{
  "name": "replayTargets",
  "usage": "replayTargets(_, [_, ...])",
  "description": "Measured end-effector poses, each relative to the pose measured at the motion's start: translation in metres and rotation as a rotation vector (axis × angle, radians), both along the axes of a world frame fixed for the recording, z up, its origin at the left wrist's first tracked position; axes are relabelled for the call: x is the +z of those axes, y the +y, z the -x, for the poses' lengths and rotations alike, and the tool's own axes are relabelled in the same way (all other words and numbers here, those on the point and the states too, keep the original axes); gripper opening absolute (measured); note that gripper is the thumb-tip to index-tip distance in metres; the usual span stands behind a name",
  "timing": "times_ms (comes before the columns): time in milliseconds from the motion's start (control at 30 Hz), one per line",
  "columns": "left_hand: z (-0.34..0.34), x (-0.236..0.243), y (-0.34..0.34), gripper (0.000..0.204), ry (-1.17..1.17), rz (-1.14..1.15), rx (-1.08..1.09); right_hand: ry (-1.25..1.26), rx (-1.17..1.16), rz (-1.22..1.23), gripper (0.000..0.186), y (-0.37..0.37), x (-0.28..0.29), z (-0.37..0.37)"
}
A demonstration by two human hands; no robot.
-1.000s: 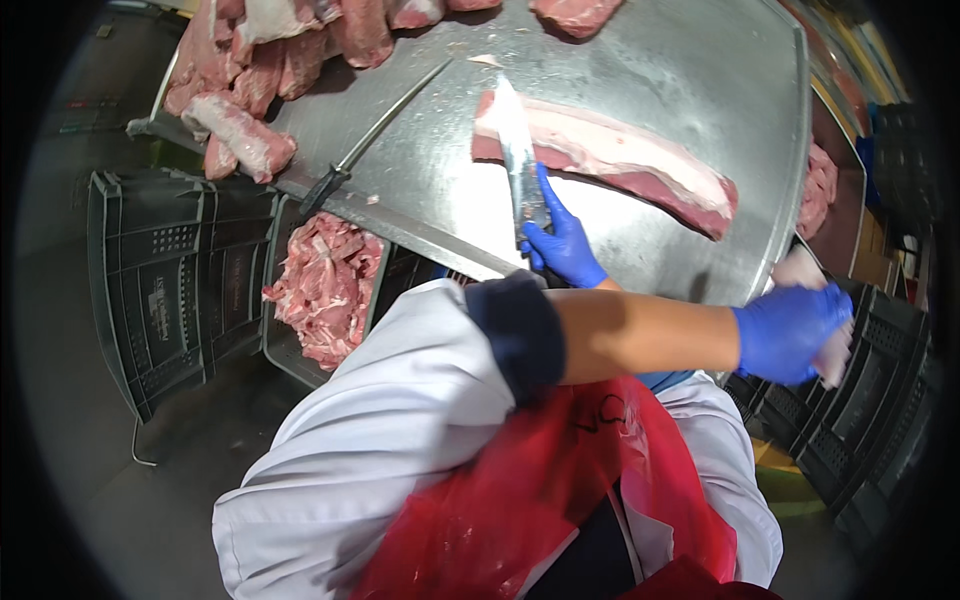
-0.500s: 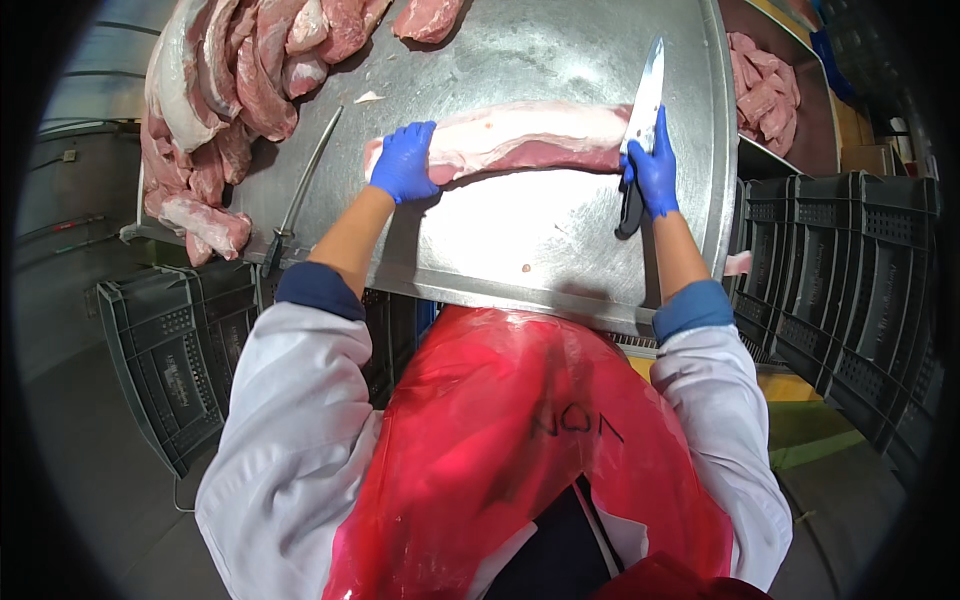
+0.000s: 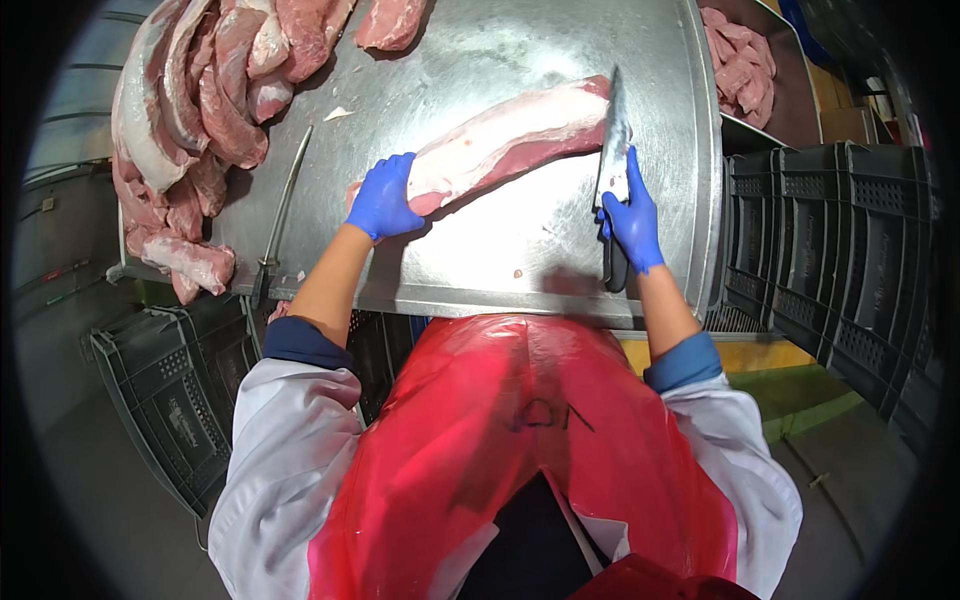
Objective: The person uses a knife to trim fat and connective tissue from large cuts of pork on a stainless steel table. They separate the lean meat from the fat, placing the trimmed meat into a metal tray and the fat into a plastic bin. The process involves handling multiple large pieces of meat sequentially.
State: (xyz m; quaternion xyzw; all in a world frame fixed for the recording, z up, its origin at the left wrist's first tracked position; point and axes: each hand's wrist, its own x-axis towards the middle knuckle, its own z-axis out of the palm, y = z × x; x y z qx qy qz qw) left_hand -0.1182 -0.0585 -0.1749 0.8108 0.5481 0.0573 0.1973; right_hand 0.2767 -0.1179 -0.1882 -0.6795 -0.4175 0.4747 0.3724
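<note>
My left hand (image 3: 385, 197), in a blue glove, grips the near left end of a long slab of pork (image 3: 495, 140), pale fat on top and darker red meat along its side. The slab lies at a slant on the steel table (image 3: 500, 260). My gloved right hand (image 3: 628, 222) is closed on a black-handled knife (image 3: 612, 140), its broad blade pointing away from me across the slab's right end. A sharpening steel (image 3: 288, 195) lies to the left of my left hand.
Several pork pieces (image 3: 225, 85) are piled at the back left, a small white scrap (image 3: 337, 113) nearby. A steel bin of pink meat (image 3: 740, 75) stands beyond the table's right edge. Dark perforated crates (image 3: 820, 250) (image 3: 165, 410) flank the table below.
A second ago my left arm reached across to the right with a pale scrap in that hand; it has swung back onto the slab's left end. The knife has moved to the right end.
</note>
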Motion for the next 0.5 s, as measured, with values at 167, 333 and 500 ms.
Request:
replayTargets(167, [0.004, 0.004, 0.008, 0.07, 0.029, 0.046, -0.075, -0.132, -0.057, -0.002, 0.08, 0.058, 0.026, -0.022])
replayTargets(333, [0.01, -0.001, 0.008, 0.069, 0.025, 0.037, -0.075, -0.09, -0.025, 0.053, 0.077, 0.045, 0.008, -0.008])
replayTargets(500, [0.012, 0.009, 0.012, 0.071, 0.015, 0.05, -0.131, 0.021, -0.057, -0.009, 0.084, 0.017, -0.004, 0.008])
